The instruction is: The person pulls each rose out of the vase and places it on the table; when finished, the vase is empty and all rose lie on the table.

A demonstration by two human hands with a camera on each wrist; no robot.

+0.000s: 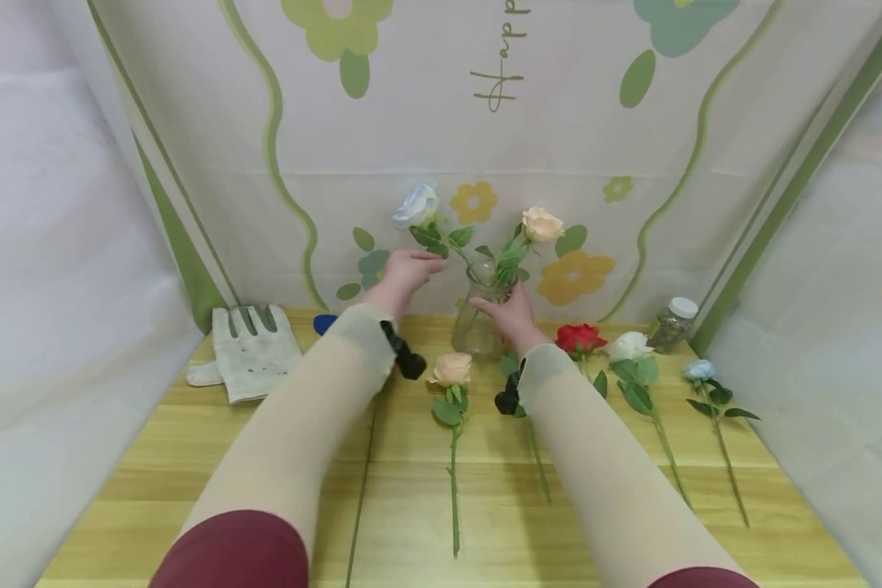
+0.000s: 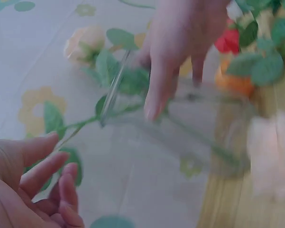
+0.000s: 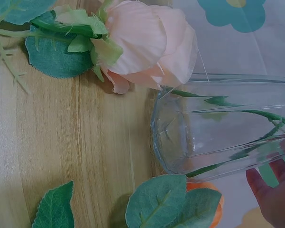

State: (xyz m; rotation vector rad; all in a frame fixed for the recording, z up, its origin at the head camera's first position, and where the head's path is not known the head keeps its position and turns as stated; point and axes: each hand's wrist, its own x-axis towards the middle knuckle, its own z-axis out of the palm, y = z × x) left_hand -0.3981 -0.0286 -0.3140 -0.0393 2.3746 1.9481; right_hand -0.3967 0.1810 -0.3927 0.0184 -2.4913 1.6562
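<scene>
A clear glass vase (image 1: 476, 331) stands at the back of the table, with a pale blue rose (image 1: 417, 206) leaning left out of it and a peach rose (image 1: 541, 225) leaning right. My right hand (image 1: 510, 312) grips the vase near its neck, thumb in front and fingers round the side. Through the glass, green stems (image 3: 256, 142) show, crossing inside. Beside the blue rose's leaves, my left hand (image 1: 407, 278) is raised with loosely bent fingers. In the left wrist view its thumb and fingertips (image 2: 61, 156) are apart, close to the leafy stem (image 2: 80, 124).
Another peach rose (image 1: 452, 369) lies in front of the vase. To the right lie red (image 1: 579, 338), white (image 1: 630, 346) and small blue (image 1: 700, 370) roses, near a lidded jar (image 1: 672, 325). Gloves (image 1: 253, 355) and a blue object (image 1: 324, 324) are left. A patterned cloth (image 1: 412, 139) hangs behind.
</scene>
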